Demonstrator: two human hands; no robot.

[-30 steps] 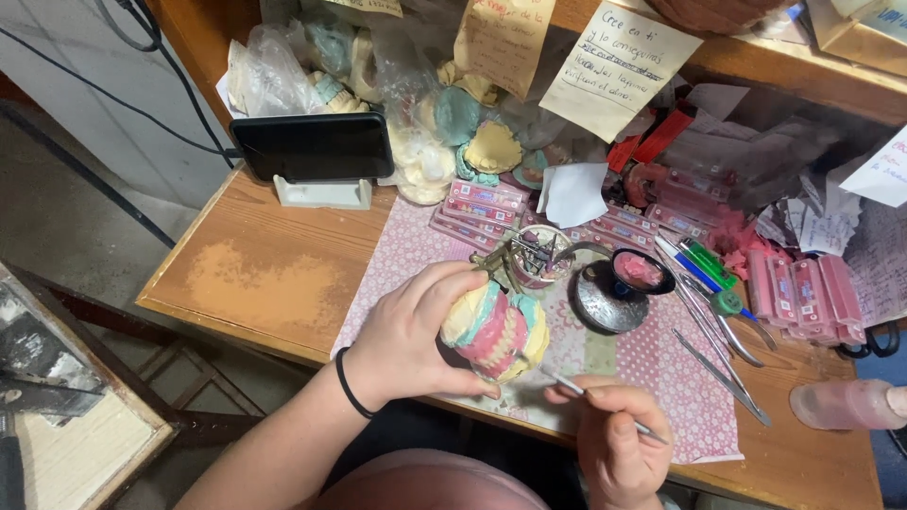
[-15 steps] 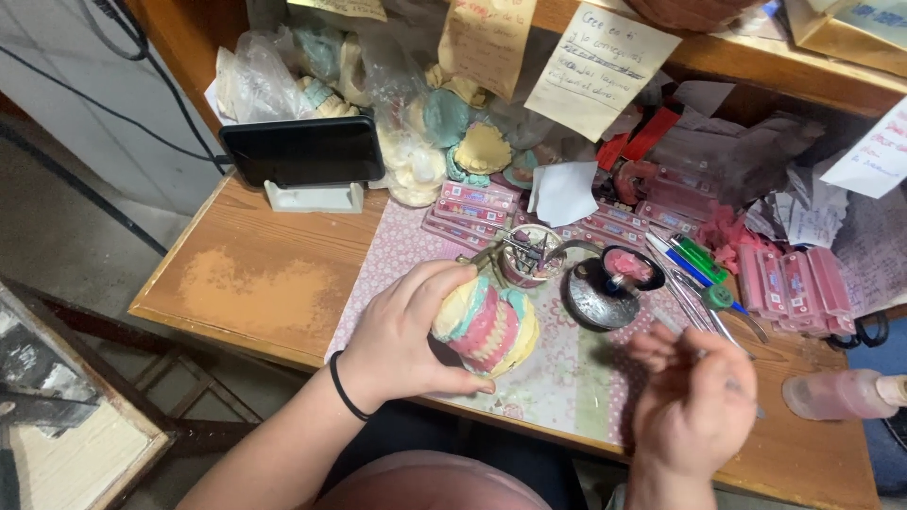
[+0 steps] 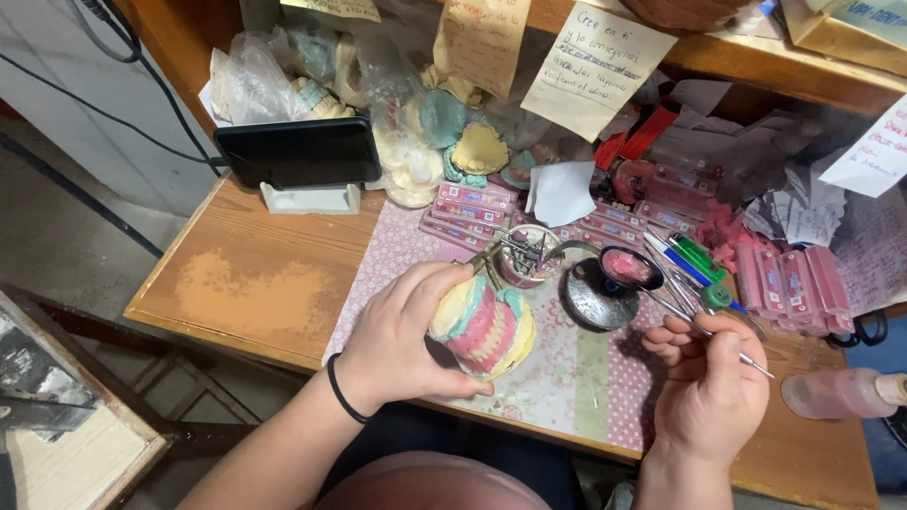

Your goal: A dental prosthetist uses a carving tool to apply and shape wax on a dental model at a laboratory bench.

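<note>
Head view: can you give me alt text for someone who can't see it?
A person's left hand grips a pink and yellow dental cast over a patterned mat on a wooden desk, while the right hand holds a thin metal tool beside it. A small dish of pink wax, pens and a propped phone lie behind.

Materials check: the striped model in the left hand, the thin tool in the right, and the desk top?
Pink-and-cream dental model in the left hand: looks like matte plaster with pink wax bands, chalky and dull. Thin silver tool in the right hand: probably steel, narrow and shiny. Brown desk top: wood, visible grain, worn pale patch.
</note>
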